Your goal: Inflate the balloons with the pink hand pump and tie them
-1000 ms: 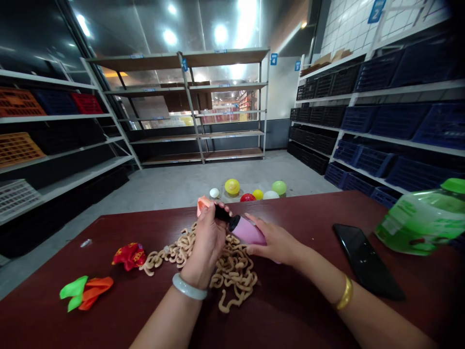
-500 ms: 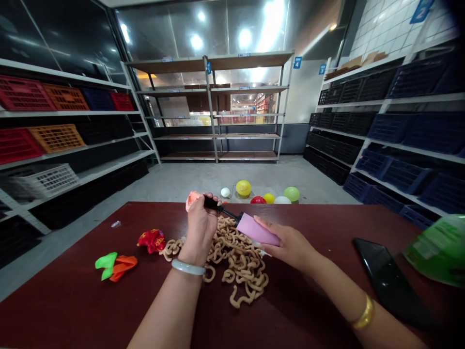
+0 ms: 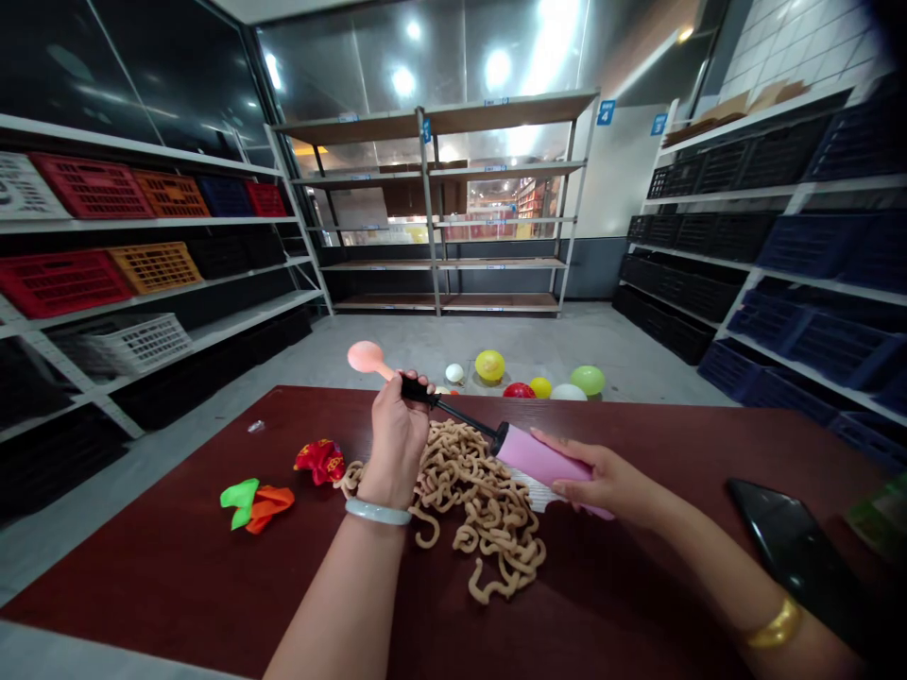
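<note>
My left hand point(image 3: 398, 430) is closed around the black end of a hand balloon pump, with the neck of a small, partly filled peach balloon point(image 3: 367, 357) at its fingers. The balloon points up and left. My right hand point(image 3: 616, 482) wraps the pump's pink barrel point(image 3: 542, 460). Between the hands a stretch of black rod shows, so the pump is drawn out. Below it lies a heap of tan curled pieces point(image 3: 488, 486), whose kind I cannot make out. A white ridged thing point(image 3: 535, 493) is partly hidden under the barrel.
On the dark red table point(image 3: 213, 586) lie limp green point(image 3: 241, 499) and orange balloons point(image 3: 270, 505), a red patterned bundle point(image 3: 320, 461) and a black phone-like slab point(image 3: 790, 538). Several inflated balloons point(image 3: 489, 365) rest on the floor beyond. Shelves with crates point(image 3: 156, 267) line the sides.
The peach balloon has swelled and now stands out beyond my left hand. My right hand has drawn the barrel away to the right, baring more rod. The view has turned slightly left.
</note>
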`<move>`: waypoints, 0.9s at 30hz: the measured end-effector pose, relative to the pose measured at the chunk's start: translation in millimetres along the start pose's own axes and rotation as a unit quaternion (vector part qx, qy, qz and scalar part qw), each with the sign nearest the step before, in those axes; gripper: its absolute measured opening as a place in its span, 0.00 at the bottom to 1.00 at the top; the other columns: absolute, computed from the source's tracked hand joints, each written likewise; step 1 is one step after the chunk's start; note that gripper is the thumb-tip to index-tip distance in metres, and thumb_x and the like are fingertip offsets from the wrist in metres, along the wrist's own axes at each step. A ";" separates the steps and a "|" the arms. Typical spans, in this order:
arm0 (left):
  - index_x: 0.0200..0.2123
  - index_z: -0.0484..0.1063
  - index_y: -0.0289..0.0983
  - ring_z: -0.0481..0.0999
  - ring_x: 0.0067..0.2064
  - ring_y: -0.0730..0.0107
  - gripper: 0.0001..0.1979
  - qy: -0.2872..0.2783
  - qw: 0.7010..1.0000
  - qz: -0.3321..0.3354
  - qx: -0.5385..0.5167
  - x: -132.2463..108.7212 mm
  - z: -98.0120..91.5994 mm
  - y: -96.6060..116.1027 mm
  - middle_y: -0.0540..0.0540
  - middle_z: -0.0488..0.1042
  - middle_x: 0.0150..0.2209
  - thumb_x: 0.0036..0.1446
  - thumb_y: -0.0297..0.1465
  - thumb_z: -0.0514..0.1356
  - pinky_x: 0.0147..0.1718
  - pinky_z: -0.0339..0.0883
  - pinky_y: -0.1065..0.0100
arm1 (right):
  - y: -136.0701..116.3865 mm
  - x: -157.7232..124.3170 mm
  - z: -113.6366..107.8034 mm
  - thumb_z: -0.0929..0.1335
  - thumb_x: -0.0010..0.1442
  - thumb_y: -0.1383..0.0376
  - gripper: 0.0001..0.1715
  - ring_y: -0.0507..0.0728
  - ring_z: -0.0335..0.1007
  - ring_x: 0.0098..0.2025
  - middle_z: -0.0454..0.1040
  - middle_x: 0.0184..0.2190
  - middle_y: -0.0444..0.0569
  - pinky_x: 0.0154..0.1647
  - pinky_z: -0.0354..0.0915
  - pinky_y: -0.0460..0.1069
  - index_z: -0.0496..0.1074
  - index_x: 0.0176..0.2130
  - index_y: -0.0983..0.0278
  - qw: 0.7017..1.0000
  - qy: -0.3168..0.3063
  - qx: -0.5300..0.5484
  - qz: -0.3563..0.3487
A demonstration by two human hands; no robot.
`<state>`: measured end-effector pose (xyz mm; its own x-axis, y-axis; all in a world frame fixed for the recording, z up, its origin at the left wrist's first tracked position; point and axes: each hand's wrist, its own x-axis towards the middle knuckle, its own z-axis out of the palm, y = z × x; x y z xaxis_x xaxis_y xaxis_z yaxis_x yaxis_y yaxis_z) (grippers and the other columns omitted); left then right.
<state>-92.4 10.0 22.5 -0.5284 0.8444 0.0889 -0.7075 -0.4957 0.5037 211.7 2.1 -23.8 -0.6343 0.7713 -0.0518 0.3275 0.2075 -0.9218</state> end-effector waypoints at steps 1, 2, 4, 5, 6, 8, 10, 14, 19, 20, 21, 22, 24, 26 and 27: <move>0.32 0.66 0.36 0.71 0.29 0.70 0.05 0.002 1.000 0.006 -0.003 0.6 -0.2 1.3 0.49 0.69 0.29 0.62 0.23 0.56 0.29 0.66 0.67 | -0.1 -0.8 0.1 0.74 0.57 0.52 0.49 0.57 0.77 0.35 0.73 0.60 0.53 0.38 0.75 0.54 0.57 0.71 0.51 1.000 -0.005 0.017 0.009; 0.32 0.66 0.36 0.71 0.29 0.70 0.05 0.003 1.000 0.010 -0.006 1.3 -0.6 2.7 0.49 0.69 0.29 0.62 0.23 0.57 0.29 0.65 0.67 | -0.3 -1.6 0.1 0.74 0.57 0.52 0.49 0.54 0.75 0.32 0.74 0.59 0.53 0.35 0.74 0.52 0.57 0.71 0.51 0.999 -0.009 0.030 0.014; 0.33 0.66 0.36 0.71 0.29 0.71 0.05 0.002 1.000 0.015 -0.009 2.6 -1.7 5.9 0.49 0.69 0.29 0.61 0.23 0.59 0.30 0.65 0.67 | -1.0 -2.7 -0.1 0.74 0.57 0.52 0.50 0.53 0.72 0.29 0.77 0.54 0.52 0.32 0.72 0.50 0.56 0.72 0.52 0.998 -0.018 0.049 0.025; 0.33 0.66 0.36 0.71 0.29 0.71 0.04 0.001 1.000 0.017 -0.010 3.0 -2.3 7.4 0.49 0.69 0.30 0.61 0.24 0.59 0.30 0.66 0.67 | -1.4 -3.0 -0.5 0.74 0.57 0.51 0.50 0.53 0.72 0.29 0.79 0.51 0.51 0.32 0.72 0.50 0.56 0.72 0.52 0.998 -0.022 0.057 0.031; 0.33 0.66 0.36 0.71 0.29 0.71 0.04 0.000 1.000 0.018 -0.011 3.3 -2.9 8.7 0.49 0.70 0.30 0.61 0.25 0.60 0.30 0.66 0.67 | -1.7 -3.3 -1.2 0.74 0.56 0.51 0.51 0.53 0.71 0.29 0.79 0.50 0.51 0.32 0.72 0.50 0.56 0.72 0.53 0.997 -0.025 0.064 0.037; 0.34 0.66 0.37 0.71 0.30 0.71 0.05 0.001 1.000 0.023 -0.009 3.5 -3.7 10.2 0.49 0.70 0.30 0.60 0.26 0.61 0.31 0.66 0.67 | -2.5 -3.9 -3.1 0.74 0.56 0.50 0.51 0.52 0.71 0.29 0.78 0.51 0.51 0.32 0.72 0.50 0.56 0.72 0.52 0.996 -0.032 0.074 0.044; 0.34 0.66 0.37 0.71 0.29 0.71 0.06 0.001 0.999 0.035 -0.002 3.1 -4.0 9.7 0.50 0.69 0.29 0.58 0.26 0.63 0.31 0.66 0.68 | -3.9 -4.8 -5.5 0.75 0.56 0.51 0.50 0.52 0.71 0.29 0.76 0.54 0.51 0.30 0.72 0.49 0.56 0.71 0.51 0.995 -0.039 0.079 0.047; 0.33 0.65 0.38 0.72 0.29 0.72 0.09 0.001 0.998 0.057 0.009 0.0 -2.5 2.0 0.51 0.69 0.29 0.54 0.27 0.65 0.31 0.66 0.69 | -9.3 -8.4 -8.2 0.74 0.57 0.50 0.51 0.52 0.72 0.28 0.78 0.48 0.52 0.27 0.71 0.48 0.55 0.72 0.53 0.993 -0.056 0.093 0.048; 0.34 0.64 0.37 0.71 0.29 0.73 0.10 0.017 0.999 0.037 -0.002 -11.5 3.9 -12.6 0.51 0.69 0.30 0.54 0.27 0.65 0.30 0.65 0.70 | -17.7 -12.1 -5.9 0.74 0.58 0.49 0.53 0.53 0.71 0.27 0.78 0.35 0.48 0.25 0.69 0.46 0.52 0.73 0.55 0.990 -0.063 0.113 0.063; 0.34 0.65 0.37 0.71 0.29 0.73 0.09 0.013 0.999 0.034 -0.004 -14.8 5.3 -15.7 0.52 0.69 0.30 0.54 0.27 0.64 0.30 0.65 0.70 | -18.3 -12.4 -5.3 0.74 0.58 0.49 0.53 0.53 0.71 0.27 0.78 0.34 0.47 0.25 0.68 0.46 0.52 0.73 0.55 0.989 -0.062 0.116 0.063; 0.34 0.65 0.37 0.71 0.29 0.73 0.09 0.009 1.000 0.030 -0.004 -18.2 6.6 -19.0 0.51 0.69 0.31 0.54 0.27 0.64 0.30 0.65 0.69 | -18.4 -12.5 -4.9 0.74 0.58 0.50 0.52 0.53 0.71 0.27 0.78 0.34 0.47 0.25 0.68 0.46 0.53 0.73 0.55 0.989 -0.059 0.122 0.062; 0.34 0.65 0.37 0.71 0.29 0.73 0.09 0.007 1.000 0.024 -0.004 -21.9 7.8 -22.5 0.51 0.69 0.31 0.54 0.27 0.64 0.30 0.65 0.69 | -17.9 -12.5 -4.6 0.74 0.58 0.50 0.52 0.53 0.71 0.27 0.78 0.34 0.47 0.25 0.68 0.46 0.53 0.73 0.55 0.988 -0.058 0.128 0.062; 0.35 0.66 0.37 0.72 0.30 0.73 0.09 -0.002 1.000 0.011 0.000 -29.9 9.5 -30.6 0.51 0.70 0.32 0.54 0.28 0.65 0.31 0.65 0.69 | -16.1 -11.8 -3.5 0.74 0.59 0.50 0.51 0.53 0.72 0.27 0.78 0.34 0.46 0.25 0.68 0.46 0.52 0.73 0.54 0.987 -0.059 0.135 0.064; 0.35 0.67 0.36 0.72 0.31 0.73 0.10 -0.019 1.000 -0.002 0.007 -38.2 10.9 -39.2 0.50 0.70 0.32 0.55 0.29 0.66 0.32 0.65 0.69 | -14.4 -10.3 -0.8 0.73 0.60 0.49 0.52 0.53 0.73 0.26 0.77 0.33 0.46 0.24 0.67 0.46 0.50 0.73 0.53 0.987 -0.059 0.134 0.068; 0.35 0.67 0.36 0.72 0.31 0.73 0.10 -0.027 1.000 -0.007 0.012 -42.3 11.7 -43.2 0.50 0.70 0.32 0.55 0.30 0.66 0.32 0.65 0.69 | -14.0 -9.3 1.7 0.73 0.59 0.49 0.53 0.54 0.73 0.26 0.77 0.33 0.46 0.23 0.67 0.46 0.49 0.74 0.54 0.987 -0.055 0.132 0.070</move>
<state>-34.0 -2.0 7.0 -0.4915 0.8614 0.1281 -0.7032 -0.4794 0.5250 211.8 -9.0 -11.0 -0.6723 0.7087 -0.2137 0.2320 -0.0724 -0.9700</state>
